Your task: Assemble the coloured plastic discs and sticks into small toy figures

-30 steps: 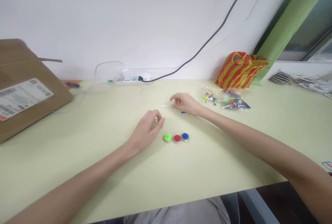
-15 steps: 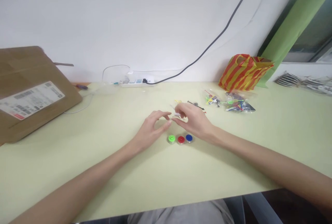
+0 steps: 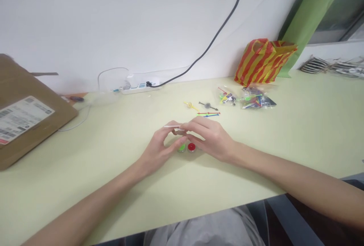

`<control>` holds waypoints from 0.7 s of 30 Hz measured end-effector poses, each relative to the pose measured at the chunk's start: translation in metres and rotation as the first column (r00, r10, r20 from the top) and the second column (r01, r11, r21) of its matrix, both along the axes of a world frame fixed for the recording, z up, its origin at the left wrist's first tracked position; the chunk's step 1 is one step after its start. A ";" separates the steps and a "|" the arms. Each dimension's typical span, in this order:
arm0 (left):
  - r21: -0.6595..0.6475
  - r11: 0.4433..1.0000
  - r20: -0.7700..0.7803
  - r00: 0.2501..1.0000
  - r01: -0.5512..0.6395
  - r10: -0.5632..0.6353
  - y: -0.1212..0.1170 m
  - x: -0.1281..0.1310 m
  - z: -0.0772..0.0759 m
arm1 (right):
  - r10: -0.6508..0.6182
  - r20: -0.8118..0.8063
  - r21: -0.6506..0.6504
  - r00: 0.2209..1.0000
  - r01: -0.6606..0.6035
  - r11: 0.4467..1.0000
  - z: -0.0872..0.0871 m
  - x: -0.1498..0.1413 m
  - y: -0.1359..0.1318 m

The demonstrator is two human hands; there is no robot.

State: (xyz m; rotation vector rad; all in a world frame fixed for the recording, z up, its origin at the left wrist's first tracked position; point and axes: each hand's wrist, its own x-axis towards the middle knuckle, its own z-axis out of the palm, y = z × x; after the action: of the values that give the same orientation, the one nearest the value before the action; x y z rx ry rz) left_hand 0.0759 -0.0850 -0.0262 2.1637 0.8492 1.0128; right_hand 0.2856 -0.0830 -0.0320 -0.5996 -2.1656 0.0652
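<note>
a thin white plastic stick (image 3: 172,126) sits pinched in the right hand's (image 3: 209,137) curled fingers, just far of the green disc (image 3: 181,148) and red disc (image 3: 191,147); the left hand (image 3: 159,151) is half open beside it, its hold impossible to tell.

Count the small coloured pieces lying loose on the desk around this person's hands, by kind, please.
Round discs: 2 (green disc, red disc)
Small pins: 2 (yellow pin, grey pin)
Thin sticks: 2 (red-green stick, blue stick)
Stick at the fingertips: 1 (white stick)
Total: 7, though the right hand may hide more.
</note>
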 end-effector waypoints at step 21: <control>0.014 0.996 -0.055 0.994 -0.092 0.092 -0.003 0.000 -0.003 | -0.048 0.030 0.015 0.998 0.048 0.999 0.007 -0.003 -0.004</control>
State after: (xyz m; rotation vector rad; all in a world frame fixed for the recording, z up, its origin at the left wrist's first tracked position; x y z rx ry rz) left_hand 0.0759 -0.0880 -0.0289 2.1885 0.9793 1.0085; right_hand 0.2822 -0.0866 -0.0248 -0.6484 -2.1777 0.0153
